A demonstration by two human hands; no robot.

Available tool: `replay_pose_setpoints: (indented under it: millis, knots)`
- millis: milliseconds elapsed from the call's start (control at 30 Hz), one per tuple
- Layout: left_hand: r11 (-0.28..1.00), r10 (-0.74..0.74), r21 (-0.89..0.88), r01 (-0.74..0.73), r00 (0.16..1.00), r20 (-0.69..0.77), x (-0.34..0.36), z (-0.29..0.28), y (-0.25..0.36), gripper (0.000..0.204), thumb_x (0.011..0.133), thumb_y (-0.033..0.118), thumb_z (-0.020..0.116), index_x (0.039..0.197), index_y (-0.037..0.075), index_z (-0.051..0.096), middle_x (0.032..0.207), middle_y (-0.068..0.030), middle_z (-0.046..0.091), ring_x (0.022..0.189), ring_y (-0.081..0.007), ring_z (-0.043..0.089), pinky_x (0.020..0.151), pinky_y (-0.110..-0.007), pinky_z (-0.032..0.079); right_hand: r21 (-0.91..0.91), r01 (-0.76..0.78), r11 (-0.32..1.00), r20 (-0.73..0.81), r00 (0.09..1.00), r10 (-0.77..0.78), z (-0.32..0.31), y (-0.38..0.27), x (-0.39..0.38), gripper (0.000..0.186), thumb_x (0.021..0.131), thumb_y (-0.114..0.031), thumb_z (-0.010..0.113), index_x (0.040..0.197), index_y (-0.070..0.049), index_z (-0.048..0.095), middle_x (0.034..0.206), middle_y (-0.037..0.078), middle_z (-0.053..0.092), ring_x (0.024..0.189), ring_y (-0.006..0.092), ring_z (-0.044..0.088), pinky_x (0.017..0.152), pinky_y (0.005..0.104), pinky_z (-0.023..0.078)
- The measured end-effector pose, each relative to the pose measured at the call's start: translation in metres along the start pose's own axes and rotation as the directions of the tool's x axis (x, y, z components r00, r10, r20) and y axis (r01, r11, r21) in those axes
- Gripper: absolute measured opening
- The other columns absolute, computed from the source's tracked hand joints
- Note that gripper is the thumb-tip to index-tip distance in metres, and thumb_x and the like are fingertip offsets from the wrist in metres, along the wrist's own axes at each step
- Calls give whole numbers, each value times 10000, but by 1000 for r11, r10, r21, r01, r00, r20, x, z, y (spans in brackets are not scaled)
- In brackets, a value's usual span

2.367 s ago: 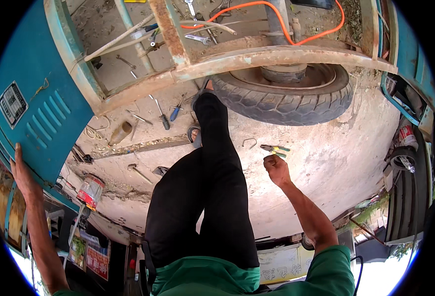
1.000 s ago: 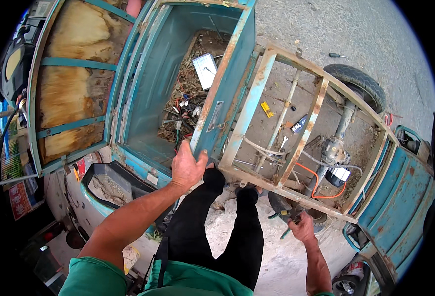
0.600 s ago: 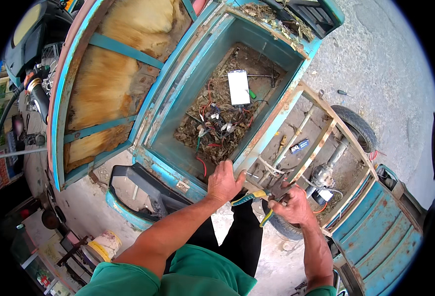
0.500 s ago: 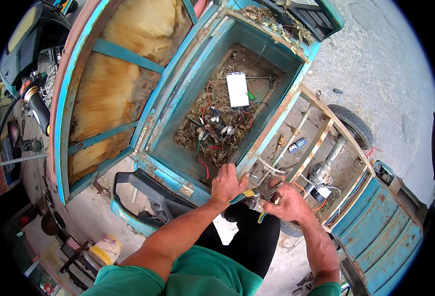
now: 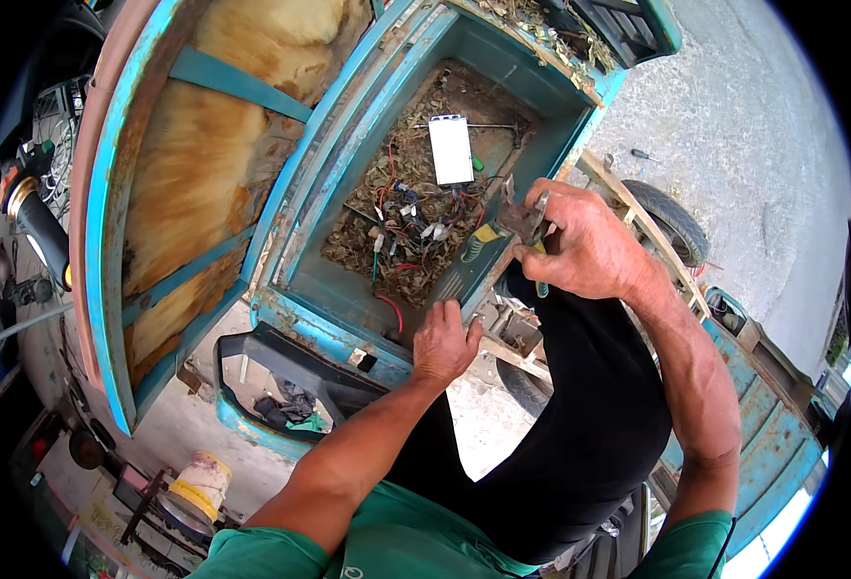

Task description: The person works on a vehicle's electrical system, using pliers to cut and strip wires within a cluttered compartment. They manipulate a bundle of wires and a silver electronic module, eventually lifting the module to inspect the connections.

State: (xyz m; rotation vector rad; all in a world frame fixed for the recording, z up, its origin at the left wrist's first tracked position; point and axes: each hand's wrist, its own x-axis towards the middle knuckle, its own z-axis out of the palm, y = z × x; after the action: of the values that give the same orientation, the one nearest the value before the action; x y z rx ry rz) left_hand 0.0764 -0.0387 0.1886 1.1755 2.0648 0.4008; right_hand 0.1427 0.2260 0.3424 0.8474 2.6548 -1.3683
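Gripping: right hand (image 5: pixel 590 243) curled around pliers (image 5: pixel 514 222); left hand (image 5: pixel 445 343) half-spread on box rim (image 5: pixel 324 338)
Pliers: axis 12–6 o'clock, jaws toward 12
Shirt (image 5: pixel 406 540): white lettering, 6 o'clock

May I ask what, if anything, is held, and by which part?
The right hand holds yellow-and-green-handled metal pliers near the metal head; the left hand rests on the teal metal box's rim.

Outdoor vehicle-repair spot: rusty teal vehicle body (image 5: pixel 334 338), exposed wheel (image 5: pixel 684 227), screwdriver (image 5: pixel 644 154) on pavement (image 5: pixel 754 164).
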Motion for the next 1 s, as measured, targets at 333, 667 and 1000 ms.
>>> replay_pose_setpoints:
  millis: [333,667,1000]
  knots:
    - [999,-22,31,20,998,55,-2,-4,3,469,891,352,683,1126,-18,517,1005,-213,577,953,-405,614,762,-507,542,41,11,999,224,974,-20,44,49,80,287,742,-148,720,914,62,629,837,253,644,789,406,653,710,441,515]
    - [956,-140,-268,118,988,-64,31,-90,11,590,949,365,672,1311,-60,484,1228,-223,564,1156,-366,575,989,-459,457,193,-334,922,501,842,200,45,68,86,314,811,-187,724,988,61,649,834,159,681,782,251,678,716,396,573]
    - [426,-250,-788,444,895,369,49,-152,-6,314,1003,301,630,1173,40,673,1316,-173,630,1185,-256,635,962,-424,503,529,-435,729,639,769,-4,67,77,131,519,912,-421,715,1196,6,636,1052,108,701,961,188,682,806,337,590]
